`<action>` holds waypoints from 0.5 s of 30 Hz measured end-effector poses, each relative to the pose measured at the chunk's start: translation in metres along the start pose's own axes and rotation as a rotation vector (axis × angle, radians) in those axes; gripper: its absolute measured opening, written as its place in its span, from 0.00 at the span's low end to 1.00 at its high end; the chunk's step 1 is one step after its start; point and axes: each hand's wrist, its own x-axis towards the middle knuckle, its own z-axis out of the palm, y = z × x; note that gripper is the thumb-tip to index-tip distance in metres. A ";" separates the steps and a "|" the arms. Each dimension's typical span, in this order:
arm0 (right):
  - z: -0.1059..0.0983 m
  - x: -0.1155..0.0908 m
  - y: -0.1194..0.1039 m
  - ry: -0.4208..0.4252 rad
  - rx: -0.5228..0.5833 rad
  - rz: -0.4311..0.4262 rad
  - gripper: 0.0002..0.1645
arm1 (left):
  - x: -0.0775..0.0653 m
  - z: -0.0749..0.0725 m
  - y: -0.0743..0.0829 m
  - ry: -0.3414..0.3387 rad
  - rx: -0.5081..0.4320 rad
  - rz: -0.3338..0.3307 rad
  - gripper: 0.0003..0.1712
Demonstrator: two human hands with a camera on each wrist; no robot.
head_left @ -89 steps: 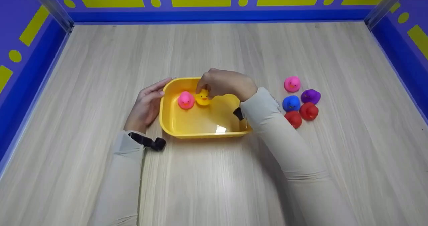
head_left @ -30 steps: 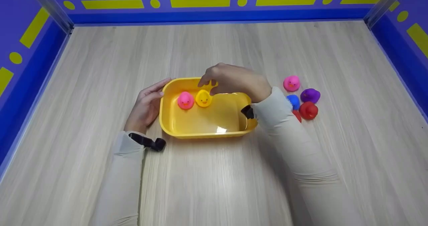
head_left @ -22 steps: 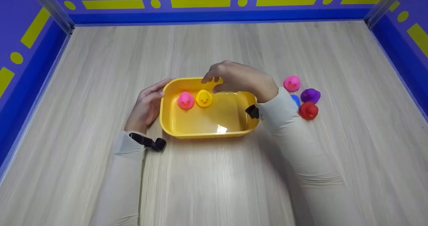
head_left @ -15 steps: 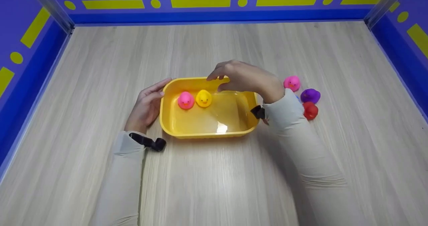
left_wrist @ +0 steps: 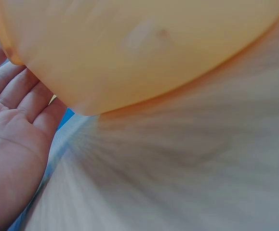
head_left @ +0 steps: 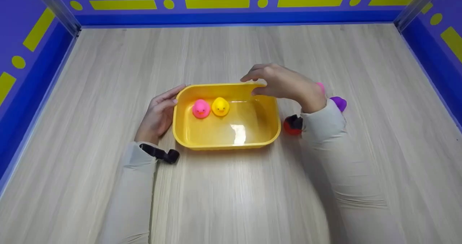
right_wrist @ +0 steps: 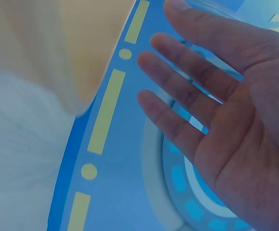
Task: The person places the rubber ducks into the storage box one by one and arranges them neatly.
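A yellow plastic tub (head_left: 226, 146) sits mid-table with a pink rubber duck (head_left: 201, 109) and a yellow rubber duck (head_left: 220, 107) side by side in its back left part. My left hand (head_left: 158, 110) rests against the tub's left end, thumb tip at the rim; in the left wrist view its fingers (left_wrist: 19, 91) lie along the outer wall. Over the tub's back right rim hovers my right hand (head_left: 285, 85), fingers spread and nothing in them. The right wrist view shows its bare palm (right_wrist: 245, 144) and slightly bent fingers.
Right of the tub, a red duck (head_left: 291, 131) shows partly behind the black wrist camera (head_left: 296, 121). A purple duck (head_left: 338, 103) and another pink duck (head_left: 320, 88) peek out around the right sleeve (head_left: 325, 125). Blue panels (head_left: 231, 16) border the table.
My right hand let go of the yellow duck and drew back rightward, its fingers spreading. Its sleeve now covers the blue duck and uncovers a red one beside the tub. The left hand stayed put.
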 end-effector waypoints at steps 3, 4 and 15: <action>-0.002 -0.005 0.006 0.017 -0.007 0.016 0.24 | 0.000 -0.001 0.000 -0.008 -0.005 -0.002 0.25; -0.002 -0.007 0.007 0.023 -0.008 0.019 0.24 | 0.000 -0.001 0.000 -0.014 -0.002 -0.003 0.25; -0.004 -0.025 0.030 0.065 -0.009 0.072 0.26 | 0.001 -0.001 0.000 0.003 0.005 0.000 0.26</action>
